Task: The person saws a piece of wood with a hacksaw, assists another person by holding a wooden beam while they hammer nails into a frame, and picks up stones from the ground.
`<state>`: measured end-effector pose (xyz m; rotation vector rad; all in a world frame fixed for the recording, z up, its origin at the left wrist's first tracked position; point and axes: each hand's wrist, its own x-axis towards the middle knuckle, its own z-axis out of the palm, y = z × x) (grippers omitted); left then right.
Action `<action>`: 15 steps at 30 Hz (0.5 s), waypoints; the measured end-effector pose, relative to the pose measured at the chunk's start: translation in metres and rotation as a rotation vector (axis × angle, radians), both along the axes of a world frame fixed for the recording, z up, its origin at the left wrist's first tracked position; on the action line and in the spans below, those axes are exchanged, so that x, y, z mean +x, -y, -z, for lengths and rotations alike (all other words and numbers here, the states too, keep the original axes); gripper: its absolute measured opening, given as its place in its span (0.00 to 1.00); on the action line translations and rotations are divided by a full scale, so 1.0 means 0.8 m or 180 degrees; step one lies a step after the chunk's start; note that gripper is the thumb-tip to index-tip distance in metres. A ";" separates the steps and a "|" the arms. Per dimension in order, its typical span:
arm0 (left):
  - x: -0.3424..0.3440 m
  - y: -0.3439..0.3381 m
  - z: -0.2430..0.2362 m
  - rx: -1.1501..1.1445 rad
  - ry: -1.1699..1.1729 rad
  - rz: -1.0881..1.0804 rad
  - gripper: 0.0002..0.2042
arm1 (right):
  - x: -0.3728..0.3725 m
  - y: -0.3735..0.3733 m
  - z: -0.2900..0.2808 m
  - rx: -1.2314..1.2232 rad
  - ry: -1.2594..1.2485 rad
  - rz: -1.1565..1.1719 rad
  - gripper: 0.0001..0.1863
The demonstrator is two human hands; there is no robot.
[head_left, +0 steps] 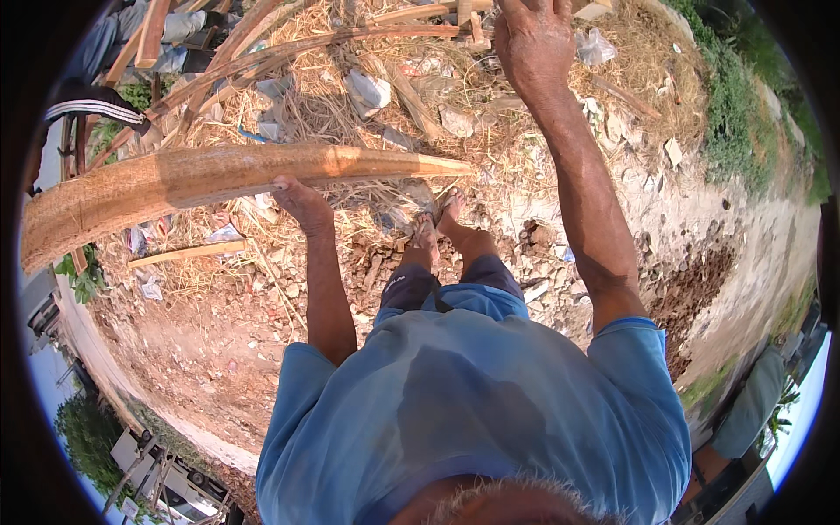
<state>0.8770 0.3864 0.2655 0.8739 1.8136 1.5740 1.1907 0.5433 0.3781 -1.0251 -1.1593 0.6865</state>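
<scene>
A long, thick wooden plank (pixel 262 168) runs from the left rim to a tapered point in front of my feet. My left hand (pixel 304 206) grips its near edge from below, thumb showing on the edge and the other fingers hidden under the wood. My right hand (pixel 536 44) is stretched far forward at the upper edge of the view. Its back faces up and its fingers run out of the picture, so whether they hold anything is hidden. Short wood pieces (pixel 477 28) lie just left of it.
A co-worker's dark, white-striped sleeve (pixel 101 108) is at the far left, near stacked timber (pixel 150 39). Straw, rubble and plastic scraps (pixel 367 92) cover the ground. A thin wooden strip (pixel 188 254) lies nearer me. Green plants (pixel 739 122) grow at the right.
</scene>
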 end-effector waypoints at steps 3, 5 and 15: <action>-0.024 0.015 -0.022 0.0494 -0.0419 -0.0200 0.45 | 0.002 0.007 0.006 -0.0634 -0.0585 0.0088 0.23; -0.017 0.018 -0.100 0.1030 0.0192 -0.0157 0.50 | -0.001 0.011 -0.003 -0.0297 0.0731 0.0609 0.22; -0.101 0.134 -0.223 0.1360 -0.0739 -0.0614 0.59 | 0.007 0.008 0.030 0.0931 0.3504 0.1300 0.08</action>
